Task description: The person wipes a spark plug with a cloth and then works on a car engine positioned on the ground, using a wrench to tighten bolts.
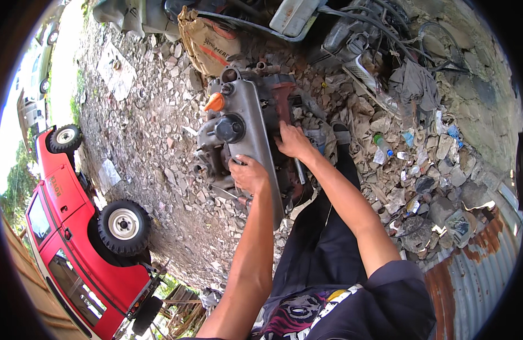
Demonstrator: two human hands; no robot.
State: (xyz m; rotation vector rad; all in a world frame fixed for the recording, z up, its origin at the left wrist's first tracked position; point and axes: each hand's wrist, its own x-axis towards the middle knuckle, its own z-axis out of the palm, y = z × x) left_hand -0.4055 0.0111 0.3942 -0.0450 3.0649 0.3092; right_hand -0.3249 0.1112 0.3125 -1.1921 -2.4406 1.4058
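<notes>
A greasy engine [281,93] with a reddish block lies on stony ground. Along its top runs a long grey valve cover [253,113], carrying a black round cap [230,129] and an orange fitting [215,102]. My left hand [247,173] has its fingers curled on the cover's left side, below the cap. To the cover's right, my right hand [294,141] grips the engine's side with bent fingers, its tips partly hidden. A shiny metal bar [300,170] sits just below that hand.
A torn brown sack [210,45], metal parts and hoses [352,39] lie beyond the engine. Rubble with a plastic bottle [383,146] and a grey rag [414,85] is at right, beside a stone wall [479,85] and rusty corrugated sheet [465,283]. A red off-road vehicle [86,255] stands at left.
</notes>
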